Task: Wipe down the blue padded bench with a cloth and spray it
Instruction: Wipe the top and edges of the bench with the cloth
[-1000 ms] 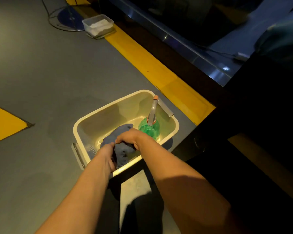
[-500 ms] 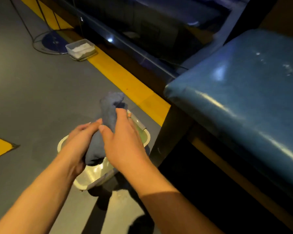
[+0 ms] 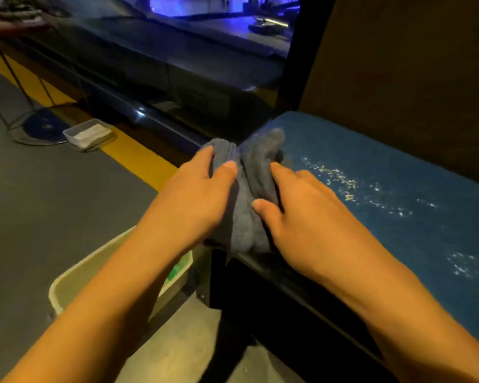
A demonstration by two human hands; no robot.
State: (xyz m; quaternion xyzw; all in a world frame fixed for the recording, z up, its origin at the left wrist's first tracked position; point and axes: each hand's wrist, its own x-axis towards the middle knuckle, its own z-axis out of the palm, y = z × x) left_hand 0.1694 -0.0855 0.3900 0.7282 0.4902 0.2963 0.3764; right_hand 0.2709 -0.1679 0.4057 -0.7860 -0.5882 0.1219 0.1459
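Two hands (image 3: 194,200) (image 3: 307,217) gripping cloth (image 3: 246,186) at bench (image 3: 398,189) end.
Specks right of fingers unwiped; spraying looks not started.

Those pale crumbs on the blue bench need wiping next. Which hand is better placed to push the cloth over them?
Probably the right hand. It already lies over the blue bench, gripping the cloth on the side nearest the crumbs. The left hand holds the cloth's far side, off the bench's end.
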